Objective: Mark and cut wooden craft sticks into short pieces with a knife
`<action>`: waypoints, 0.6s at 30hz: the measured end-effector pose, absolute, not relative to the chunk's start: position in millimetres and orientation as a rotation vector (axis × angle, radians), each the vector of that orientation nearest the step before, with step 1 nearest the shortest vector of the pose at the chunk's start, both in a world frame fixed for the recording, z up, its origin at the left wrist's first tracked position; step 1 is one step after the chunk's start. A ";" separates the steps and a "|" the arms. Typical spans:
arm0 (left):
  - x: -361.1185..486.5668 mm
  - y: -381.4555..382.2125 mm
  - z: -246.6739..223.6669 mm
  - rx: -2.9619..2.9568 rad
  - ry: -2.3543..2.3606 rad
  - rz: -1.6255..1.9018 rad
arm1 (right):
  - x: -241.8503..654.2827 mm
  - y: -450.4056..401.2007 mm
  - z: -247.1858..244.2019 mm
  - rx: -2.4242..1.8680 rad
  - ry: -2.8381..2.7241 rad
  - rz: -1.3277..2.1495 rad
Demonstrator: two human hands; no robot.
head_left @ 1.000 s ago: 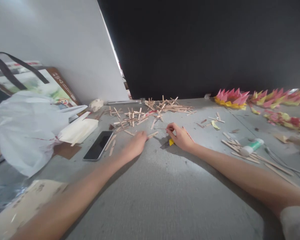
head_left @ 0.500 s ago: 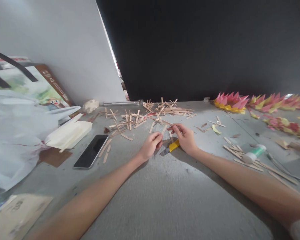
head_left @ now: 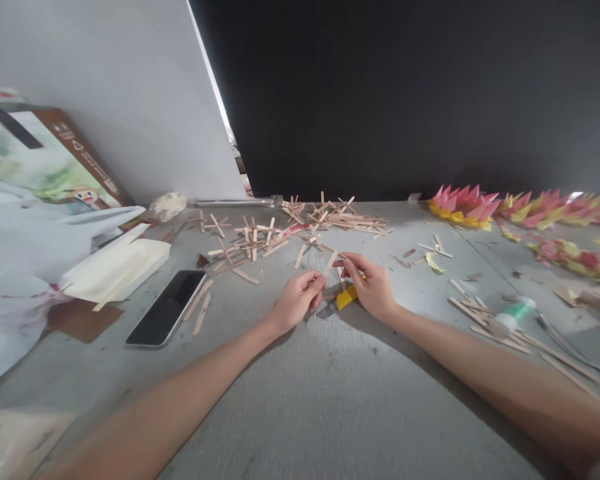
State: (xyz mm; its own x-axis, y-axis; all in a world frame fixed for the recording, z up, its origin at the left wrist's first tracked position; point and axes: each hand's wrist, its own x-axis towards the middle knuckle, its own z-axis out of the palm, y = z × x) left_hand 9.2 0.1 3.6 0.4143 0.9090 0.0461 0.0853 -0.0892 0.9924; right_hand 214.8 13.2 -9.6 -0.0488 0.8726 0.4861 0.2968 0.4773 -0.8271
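Observation:
Near the middle of the grey table, my left hand [head_left: 299,300] pinches a thin wooden stick [head_left: 331,261] that points up and away from me. Just to its right, my right hand [head_left: 371,287] is closed, thumb against fingers, at another small stick beside the first one. Whether the two sticks touch is too small to tell. Under and beside my right hand lies a yellow cutter knife [head_left: 347,297], its blade end toward my left hand. Beyond both hands is a pile of wooden sticks [head_left: 353,219], several of them joined in crosses.
A black phone [head_left: 167,308], a white paper tray [head_left: 117,263] and a plastic bag [head_left: 20,267] are at the left. On the right lie a glue bottle [head_left: 513,316], loose sticks, a cable and pink-yellow paper flowers [head_left: 464,205]. A black panel [head_left: 405,100] stands behind.
The stick in my left hand now stands out more clearly, nearer my right fingertips. The view has shifted slightly, so the phone and tray appear farther left.

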 end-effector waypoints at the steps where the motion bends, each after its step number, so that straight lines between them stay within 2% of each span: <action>1: 9.2 0.1 3.8 1.504 0.928 0.889 | 214.6 13.2 -9.8 -1.035 -1.596 0.641; 18: 9.5 -2.4 8.5 1.503 0.964 0.854 | 215.1 11.9 -8.1 -1.077 -1.602 0.607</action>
State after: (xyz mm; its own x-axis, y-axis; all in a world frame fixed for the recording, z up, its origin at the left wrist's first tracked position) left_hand 9.5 -2.4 8.5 0.4086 0.9127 0.0105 0.1207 -0.0655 0.9905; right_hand 215.1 11.9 -8.1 -0.0299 0.8755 0.4823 0.3359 0.4633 -0.8201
